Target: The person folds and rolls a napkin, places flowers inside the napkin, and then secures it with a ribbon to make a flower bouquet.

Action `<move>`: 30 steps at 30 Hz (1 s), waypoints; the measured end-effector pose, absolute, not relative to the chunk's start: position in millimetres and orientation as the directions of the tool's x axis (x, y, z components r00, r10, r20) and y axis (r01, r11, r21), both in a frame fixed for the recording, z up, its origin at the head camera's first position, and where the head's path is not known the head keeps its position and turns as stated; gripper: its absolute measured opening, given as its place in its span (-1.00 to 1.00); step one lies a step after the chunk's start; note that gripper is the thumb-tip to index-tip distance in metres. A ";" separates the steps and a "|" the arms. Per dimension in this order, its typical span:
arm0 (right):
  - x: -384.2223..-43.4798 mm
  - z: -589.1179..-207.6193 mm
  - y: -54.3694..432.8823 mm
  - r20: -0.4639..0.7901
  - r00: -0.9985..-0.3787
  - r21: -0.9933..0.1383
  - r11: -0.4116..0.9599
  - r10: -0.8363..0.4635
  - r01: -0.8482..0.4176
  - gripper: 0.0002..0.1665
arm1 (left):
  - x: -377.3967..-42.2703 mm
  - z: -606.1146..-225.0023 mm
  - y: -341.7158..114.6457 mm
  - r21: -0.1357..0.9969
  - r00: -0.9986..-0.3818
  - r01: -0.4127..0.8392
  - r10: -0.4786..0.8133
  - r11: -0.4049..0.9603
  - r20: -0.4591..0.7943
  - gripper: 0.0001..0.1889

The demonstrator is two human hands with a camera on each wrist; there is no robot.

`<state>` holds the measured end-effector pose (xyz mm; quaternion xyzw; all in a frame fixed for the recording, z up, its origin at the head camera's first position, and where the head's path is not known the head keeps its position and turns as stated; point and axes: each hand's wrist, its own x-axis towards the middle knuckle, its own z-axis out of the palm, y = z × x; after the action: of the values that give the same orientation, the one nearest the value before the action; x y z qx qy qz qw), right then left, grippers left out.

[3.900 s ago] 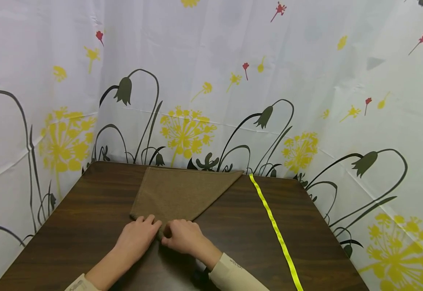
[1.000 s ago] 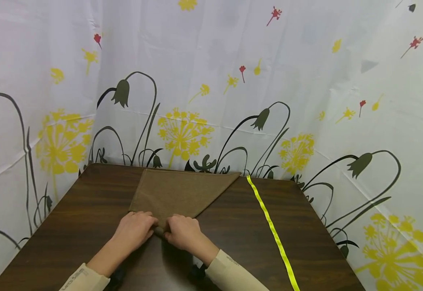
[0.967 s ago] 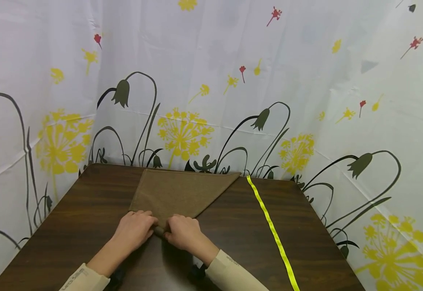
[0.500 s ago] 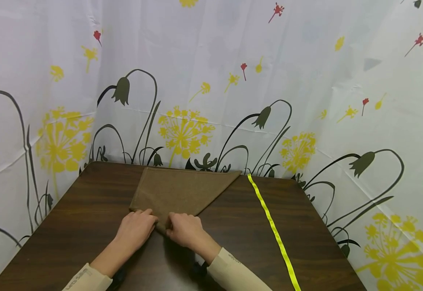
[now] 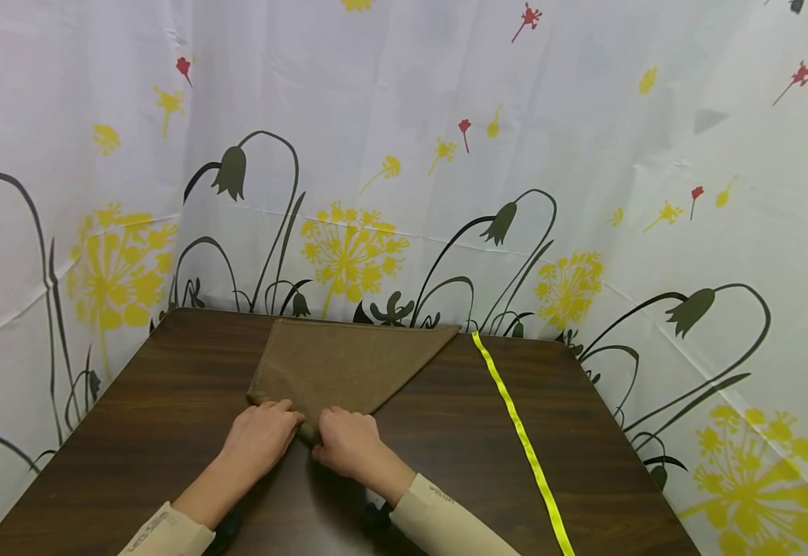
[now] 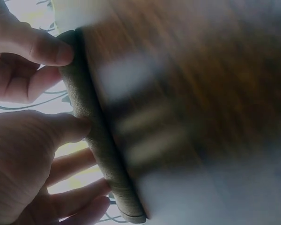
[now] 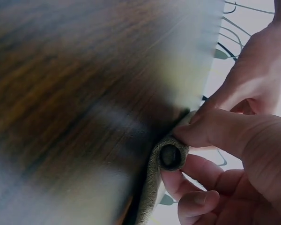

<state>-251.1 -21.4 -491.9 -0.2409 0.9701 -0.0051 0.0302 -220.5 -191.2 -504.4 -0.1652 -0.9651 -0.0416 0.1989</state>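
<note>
Cloth (image 5: 348, 363): brown, lying at the far side of the dark wooden table (image 5: 515, 494), left of middle, one pointed corner reaching out to the right along the far edge, and the near end bunched up between both hands.
Rolled edge (image 6: 96, 136): a snug tube, and the right wrist camera looks straight at its end, a dark round hollow in the centre.
Left hand (image 5: 261, 436): on the roll, thumb on the near side, fingers behind it, the gap narrow, cloth held between them.
Right hand (image 5: 348, 440): just beside the left, thumb and fingertips pinching the roll near that open end, the remaining fingers curled in.
Sleeves (image 5: 446, 513): pale beige, dark lettering at the cuffs, with dark objects below the wrists, too shadowed to make out.
Yellow strip (image 5: 522, 436): out on the right, running from the far edge down towards the near side, its top end near the cloth's pointed corner.
Curtain (image 5: 404, 100): white, all around the back, yellow, red and dark green flowers printed across it.
</note>
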 end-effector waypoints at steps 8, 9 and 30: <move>-248.2 -490.0 -20.5 -0.063 -0.880 -0.040 0.882 -0.472 -0.470 -0.54 | -215.2 -501.8 -197.8 0.024 -0.845 0.376 0.332 0.926 0.420 -0.75; -247.9 -489.9 -20.3 -0.066 -0.879 -0.043 0.881 -0.472 -0.470 -0.53 | -214.7 -501.6 -198.4 0.021 -0.843 0.378 0.334 0.926 0.421 -0.75; -250.7 -485.0 -9.7 -0.062 -0.871 -0.111 0.871 -0.487 -0.479 -0.73 | -215.7 -505.4 -198.0 0.026 -0.868 0.326 0.288 0.945 0.404 -0.87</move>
<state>-250.7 -9.7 -485.0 -0.2497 0.9662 -0.0459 0.0438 -215.7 -198.0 -505.4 -0.1591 -0.9654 -0.0468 0.2014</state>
